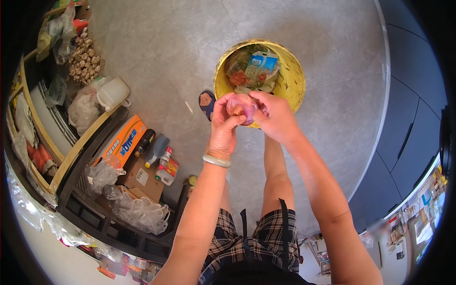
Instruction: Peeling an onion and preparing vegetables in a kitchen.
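A red onion [243,107] with purple skin and a brown, dry end rests in my left hand [223,124], whose thumb lies across its near side. The fingers and thumb of my right hand [276,115] press at the onion's right side and partly hide it. Both hands are over the near rim of a yellow bucket [295,71]. Inside the bucket lie a blue-and-white printed packet [263,67], clear plastic and reddish scraps. Whether my right fingers pinch a piece of loose skin cannot be made out.
To the left, a wooden rack [85,137] borders plastic bags, a white jug [113,93] and a heap of garlic bulbs [85,58]. An orange box [124,140] and several bottles [157,149] stand nearer. Dark cabinets [402,117] line the right. Grey floor tiles [171,46] lie between.
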The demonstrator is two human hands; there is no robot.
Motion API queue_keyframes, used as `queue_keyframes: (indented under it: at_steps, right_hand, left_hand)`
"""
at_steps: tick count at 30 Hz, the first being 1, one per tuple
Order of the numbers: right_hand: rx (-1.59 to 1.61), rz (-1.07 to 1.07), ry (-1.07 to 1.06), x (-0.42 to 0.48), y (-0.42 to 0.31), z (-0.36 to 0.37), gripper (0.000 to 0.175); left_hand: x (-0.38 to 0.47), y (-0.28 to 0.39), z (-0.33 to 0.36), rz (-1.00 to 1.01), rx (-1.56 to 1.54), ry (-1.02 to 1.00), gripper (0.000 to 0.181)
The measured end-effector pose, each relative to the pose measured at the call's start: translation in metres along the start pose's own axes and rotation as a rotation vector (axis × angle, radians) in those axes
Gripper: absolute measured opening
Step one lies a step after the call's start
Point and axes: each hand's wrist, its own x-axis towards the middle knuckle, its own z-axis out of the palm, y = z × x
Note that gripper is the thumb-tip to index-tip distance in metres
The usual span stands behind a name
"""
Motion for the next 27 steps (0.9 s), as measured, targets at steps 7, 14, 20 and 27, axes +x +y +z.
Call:
queue_keyframes:
  at_steps: [7, 14, 20, 27]
  right_hand:
    - [-0.065, -0.052, 0.101, -0.001, 0.013, 0.007, 0.031]
    - [0.041, -0.028, 0.119, -0.002, 0.015, 0.01, 0.029]
    - [0.369, 0.144, 0.099, 0.004, 0.038, 0.013, 0.027]
    - [0.051, 0.139, 0.222, 0.023, 0.071, 0.007, 0.022]
  left_hand:
    - [-0.002, 0.0, 0.001, 0.008, -0.01, -0.032, 0.061]
    - [-0.005, 0.001, 0.005, -0.044, -0.018, -0.037, 0.064]
    - [0.002, -0.007, -0.001, -0.103, -0.087, -0.018, 0.065]
    - [0.002, 0.002, 0.009, -0.126, -0.113, -0.087, 0.071]
